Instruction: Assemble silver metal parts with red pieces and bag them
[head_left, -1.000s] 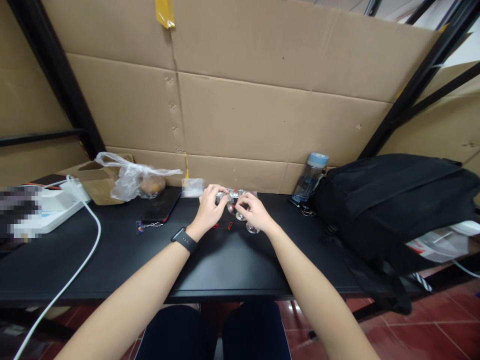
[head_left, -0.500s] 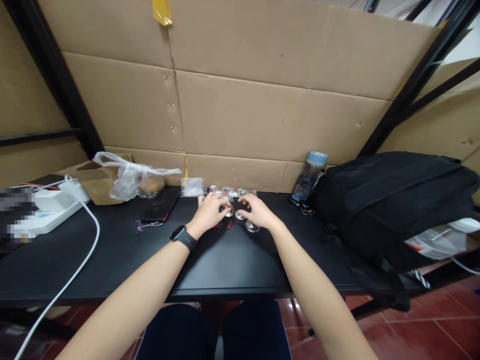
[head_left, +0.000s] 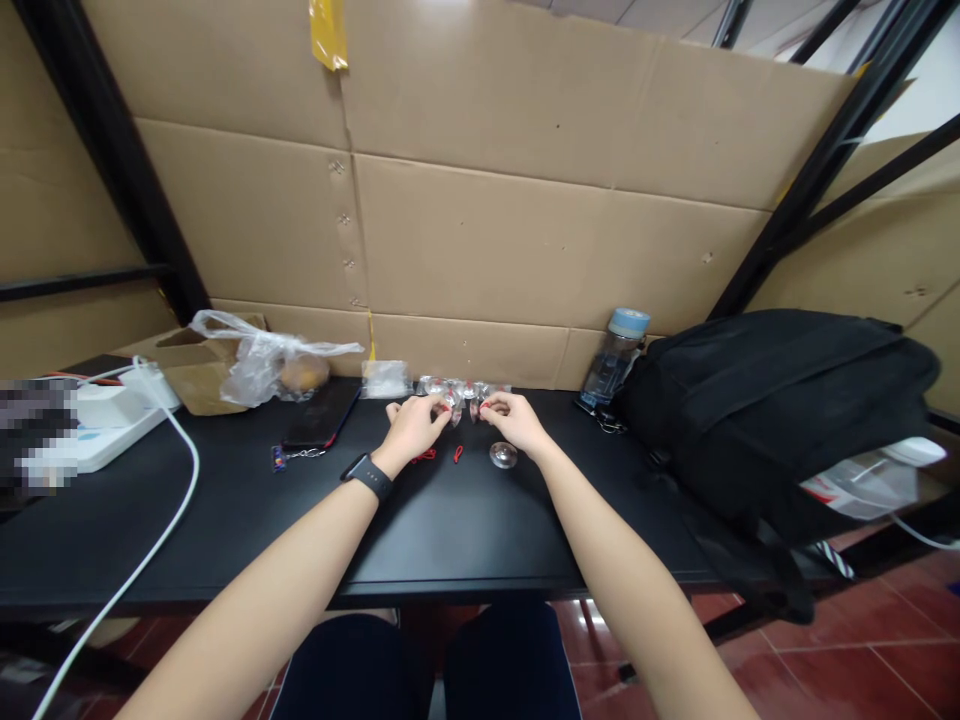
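A clear suction cup (head_left: 457,409) with a red part is pinched in my left hand (head_left: 415,428), its disc turned on edge. My right hand (head_left: 517,422) grips a second clear suction cup (head_left: 474,411), also with red at its back; the two discs face each other with a small gap. Another clear suction cup (head_left: 503,456) lies on the table just below my right hand. A small red loop (head_left: 458,454) rests between the hands, and more red loops (head_left: 426,455) lie beside my left wrist. Behind the hands is a row of clear suction cups with red bits (head_left: 469,387).
On the black table (head_left: 465,540), a small clear packet (head_left: 387,378), a phone (head_left: 321,418), a knotted plastic bag (head_left: 255,365) and a power strip (head_left: 112,430) are to the left. A water bottle (head_left: 611,360) and a black backpack (head_left: 772,400) stand right. Cardboard (head_left: 480,250) walls the back.
Both hands now hold suction cups raised on edge toward each other; half a second ago the right-hand cup lay flat by the fingers. The view has shifted slightly.
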